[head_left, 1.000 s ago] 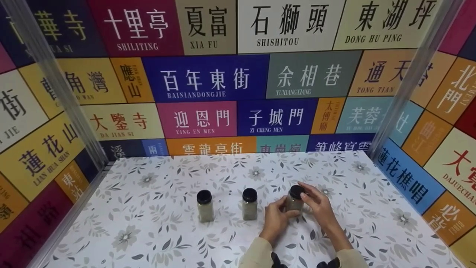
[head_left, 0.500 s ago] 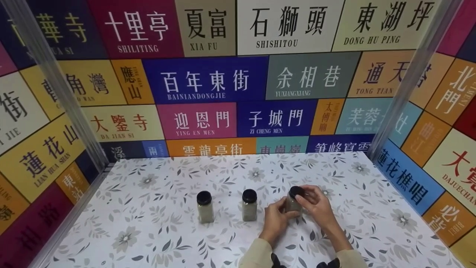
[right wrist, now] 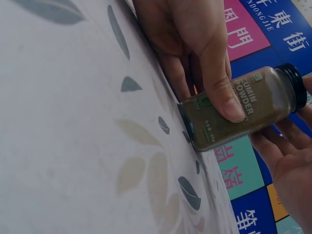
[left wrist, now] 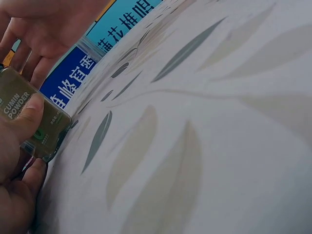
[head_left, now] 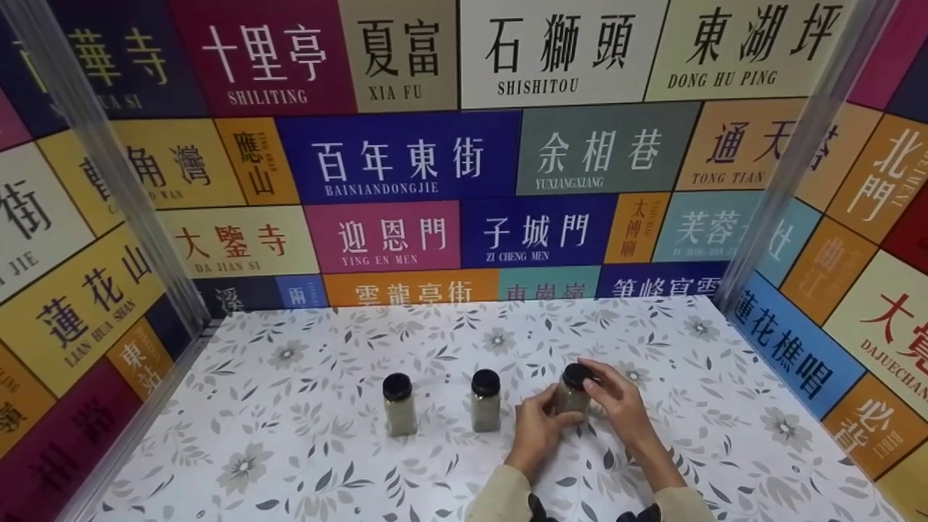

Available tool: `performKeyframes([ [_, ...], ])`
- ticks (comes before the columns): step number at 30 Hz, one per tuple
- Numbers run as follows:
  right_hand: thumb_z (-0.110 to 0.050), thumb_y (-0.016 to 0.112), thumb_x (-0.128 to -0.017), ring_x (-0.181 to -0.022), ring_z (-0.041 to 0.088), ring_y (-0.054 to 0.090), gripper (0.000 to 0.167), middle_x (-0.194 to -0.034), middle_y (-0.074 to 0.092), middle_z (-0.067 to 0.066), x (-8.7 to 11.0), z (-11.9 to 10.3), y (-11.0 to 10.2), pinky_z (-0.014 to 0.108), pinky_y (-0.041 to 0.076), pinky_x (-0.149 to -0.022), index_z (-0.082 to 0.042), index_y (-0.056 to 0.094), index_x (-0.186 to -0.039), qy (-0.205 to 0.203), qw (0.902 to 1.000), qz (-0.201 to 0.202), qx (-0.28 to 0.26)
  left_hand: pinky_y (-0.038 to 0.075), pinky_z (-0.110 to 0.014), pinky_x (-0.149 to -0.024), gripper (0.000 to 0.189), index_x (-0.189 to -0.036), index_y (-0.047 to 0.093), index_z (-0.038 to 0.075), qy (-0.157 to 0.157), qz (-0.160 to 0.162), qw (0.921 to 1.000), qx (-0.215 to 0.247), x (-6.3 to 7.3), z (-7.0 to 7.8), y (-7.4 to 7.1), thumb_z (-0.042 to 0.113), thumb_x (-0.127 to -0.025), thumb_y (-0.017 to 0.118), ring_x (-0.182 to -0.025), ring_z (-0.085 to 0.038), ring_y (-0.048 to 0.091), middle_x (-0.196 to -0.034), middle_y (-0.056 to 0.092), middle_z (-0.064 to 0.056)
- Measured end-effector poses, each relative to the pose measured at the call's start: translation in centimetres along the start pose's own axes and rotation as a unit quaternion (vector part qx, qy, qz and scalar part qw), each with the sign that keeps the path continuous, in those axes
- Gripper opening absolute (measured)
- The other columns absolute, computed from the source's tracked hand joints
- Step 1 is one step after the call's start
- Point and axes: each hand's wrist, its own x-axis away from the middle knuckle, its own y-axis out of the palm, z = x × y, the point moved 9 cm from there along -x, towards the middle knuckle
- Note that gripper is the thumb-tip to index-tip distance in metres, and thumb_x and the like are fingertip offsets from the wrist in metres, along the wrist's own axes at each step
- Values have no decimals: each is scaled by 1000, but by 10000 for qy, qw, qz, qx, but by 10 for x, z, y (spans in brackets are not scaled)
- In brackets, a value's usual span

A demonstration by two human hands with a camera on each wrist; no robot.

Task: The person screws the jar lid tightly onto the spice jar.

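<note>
Three square jars with black lids stand upright in a row in the head view. The rightmost, a cumin powder jar, has both hands on it. My left hand grips its body low down, thumb across the label. With thumb and fingers my right hand holds the black lid from the right side. The lid sits on the jar, and brownish powder shows through the wall. The middle jar and the left jar stand apart from both hands.
A white table with a leaf and flower pattern lies under the jars. Behind it rises a wall of coloured name panels. Clear upright strips mark the corners at left and right.
My right fingers and thumb have shifted around the lid, closing in round it and then moving back. The left hand keeps its grip, and the jars stay in place.
</note>
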Motion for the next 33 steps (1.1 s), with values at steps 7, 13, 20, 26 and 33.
performKeyframes([
  [7,-2,65,-94,-107,-5,63,37,-129,62,27,1,1,-1,10,49,-93,5,58,-129,218,9997,118,-20,55,-24,-92,49,-123,70,5,64,8,9999,105,-1,2,0,11,-76,84,-102,-9,68,-112,76,-6],
  [13,-6,67,-94,-107,-4,63,41,-131,63,24,0,4,0,10,49,-94,2,56,-132,450,9989,140,55,54,-24,-90,48,-121,71,6,64,94,9999,-67,0,2,-2,12,-76,85,-99,-6,67,-108,77,-5],
  [20,-11,58,-99,-114,-9,58,42,-141,59,19,2,3,-1,9,45,-98,-7,56,-141,390,9988,-96,271,54,-23,-92,50,-123,71,7,-43,98,9999,-22,0,0,-1,13,-75,85,-102,-9,68,-112,76,-6],
  [26,-8,60,-98,-112,-8,60,38,-137,61,20,2,2,-3,9,46,-97,-4,61,-135,318,9991,-37,260,53,-22,-93,50,-123,71,8,-63,72,9999,44,-1,0,0,12,-75,85,-102,-8,68,-113,76,-6],
  [33,-7,65,-95,-108,-5,63,37,-134,61,23,2,2,-1,11,51,-92,-1,60,-131,435,9990,77,66,53,-22,-91,49,-121,72,8,-68,71,9999,33,-1,-2,0,12,-75,86,-99,-6,66,-111,76,-5],
])
